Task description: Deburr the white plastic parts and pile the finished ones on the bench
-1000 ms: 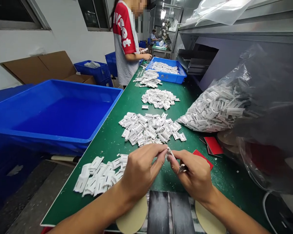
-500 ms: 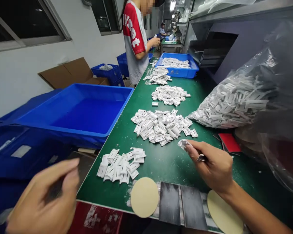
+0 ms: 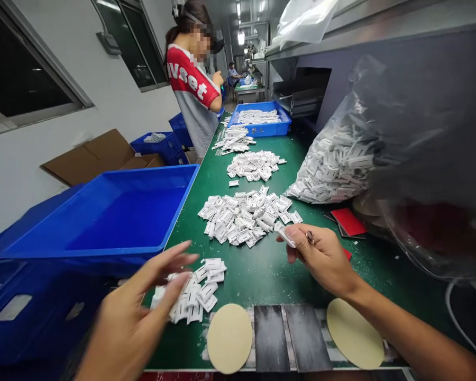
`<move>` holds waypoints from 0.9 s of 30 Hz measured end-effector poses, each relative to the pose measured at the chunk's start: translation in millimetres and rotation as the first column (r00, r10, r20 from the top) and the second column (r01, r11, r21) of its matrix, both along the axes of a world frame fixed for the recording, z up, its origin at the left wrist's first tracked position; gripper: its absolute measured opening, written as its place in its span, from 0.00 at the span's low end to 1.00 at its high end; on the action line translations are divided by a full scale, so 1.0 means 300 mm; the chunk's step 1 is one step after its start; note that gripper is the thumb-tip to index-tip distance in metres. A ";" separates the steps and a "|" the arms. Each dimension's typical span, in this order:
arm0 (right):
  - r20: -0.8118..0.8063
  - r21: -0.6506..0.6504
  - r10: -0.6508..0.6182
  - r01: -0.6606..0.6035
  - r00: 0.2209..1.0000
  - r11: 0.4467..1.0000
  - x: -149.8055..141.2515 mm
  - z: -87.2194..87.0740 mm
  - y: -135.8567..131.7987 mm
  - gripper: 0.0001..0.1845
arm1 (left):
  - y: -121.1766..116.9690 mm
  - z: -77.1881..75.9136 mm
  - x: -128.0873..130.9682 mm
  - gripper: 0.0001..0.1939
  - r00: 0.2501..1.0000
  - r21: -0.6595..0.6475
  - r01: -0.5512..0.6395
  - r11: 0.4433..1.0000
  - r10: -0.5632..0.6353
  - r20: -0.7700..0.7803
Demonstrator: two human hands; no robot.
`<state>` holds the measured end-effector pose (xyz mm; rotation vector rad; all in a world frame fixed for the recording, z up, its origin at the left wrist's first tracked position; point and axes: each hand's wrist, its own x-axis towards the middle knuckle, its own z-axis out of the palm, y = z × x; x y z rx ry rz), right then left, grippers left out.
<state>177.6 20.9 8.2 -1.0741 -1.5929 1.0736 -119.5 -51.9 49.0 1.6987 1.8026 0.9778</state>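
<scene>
One white piece [image 3: 287, 239] sits pinched in the right hand [image 3: 326, 260], right of centre, with a metal tip [image 3: 310, 237] between the fingers — left hand [image 3: 133, 317], lower left, has just swung in by the small pile [image 3: 207, 292], fingers parted, seemingly empty.

The worktop [image 3: 234, 286] is green, with small white specks on it. The plastic parts [image 3: 246, 217] are white, each with a thin dark slot. The big tub [image 3: 135, 203] and the tray [image 3: 283, 128] are both of blue colour. The round discs [image 3: 230, 338] are pale yellow; the flat strips [image 3: 272, 338] are dark grey, with whitish smears. The person's shirt [image 3: 190, 79] has red above, grey below, and white letters. One square sheet [image 3: 349, 221] is bright red.
</scene>
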 end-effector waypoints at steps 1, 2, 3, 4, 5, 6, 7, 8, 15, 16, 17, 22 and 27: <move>-0.022 -0.021 0.027 -0.027 0.999 0.999 0.002 0.004 0.001 0.23 | 0.059 0.022 0.091 0.24 0.983 -0.042 0.154 0.987 -0.149 0.103; -0.038 -0.033 0.052 -0.053 0.998 0.998 0.004 0.008 0.003 0.23 | 0.112 0.037 0.178 0.25 0.933 -0.049 0.296 0.954 -0.278 0.227; -0.057 -0.048 0.077 -0.080 0.995 0.996 0.004 0.012 0.004 0.24 | 0.158 0.043 0.257 0.24 0.865 -0.016 0.394 0.919 -0.365 0.343; -0.075 -0.066 0.100 -0.105 0.992 0.992 0.004 0.015 0.005 0.26 | 0.195 0.041 0.322 0.22 0.791 0.004 0.472 0.882 -0.425 0.440; -0.089 -0.085 0.126 -0.134 0.988 0.987 0.003 0.018 0.006 0.28 | 0.223 0.032 0.370 0.20 0.726 0.026 0.521 0.853 -0.459 0.512; -0.098 -0.106 0.159 -0.169 0.982 0.980 0.002 0.021 0.007 0.30 | 0.245 0.018 0.399 0.17 0.674 0.039 0.547 0.836 -0.468 0.571; -0.104 -0.129 0.199 -0.211 0.975 0.969 0.000 0.023 0.006 0.31 | 0.259 0.001 0.413 0.14 0.635 0.045 0.556 0.830 -0.459 0.621; -0.111 -0.155 0.239 -0.254 0.965 0.955 -0.001 0.024 0.005 0.30 | 0.269 -0.017 0.412 0.11 0.602 0.049 0.550 0.834 -0.437 0.668; 0.214 0.092 0.034 -0.055 0.976 0.994 0.014 0.038 -0.014 0.17 | 0.286 -0.087 0.315 0.07 0.277 0.001 0.531 0.847 -0.174 0.945; 0.295 0.184 0.000 -0.056 0.956 0.981 0.019 0.038 -0.014 0.17 | 0.284 -0.091 0.313 0.07 0.245 -0.007 0.552 0.834 -0.154 0.957; 0.360 0.269 -0.027 -0.076 0.932 0.960 0.023 0.037 -0.013 0.16 | 0.281 -0.096 0.315 0.07 0.213 -0.011 0.570 0.821 -0.135 0.968; 0.487 0.559 -0.154 -0.171 0.859 0.812 0.025 0.017 -0.002 0.21 | 0.258 -0.118 0.345 0.05 0.100 0.000 0.654 0.756 -0.087 0.991; 0.568 0.684 -0.288 -0.248 0.771 0.686 0.022 -0.001 0.004 0.28 | 0.244 -0.128 0.354 0.06 0.063 0.022 0.725 0.688 -0.098 0.993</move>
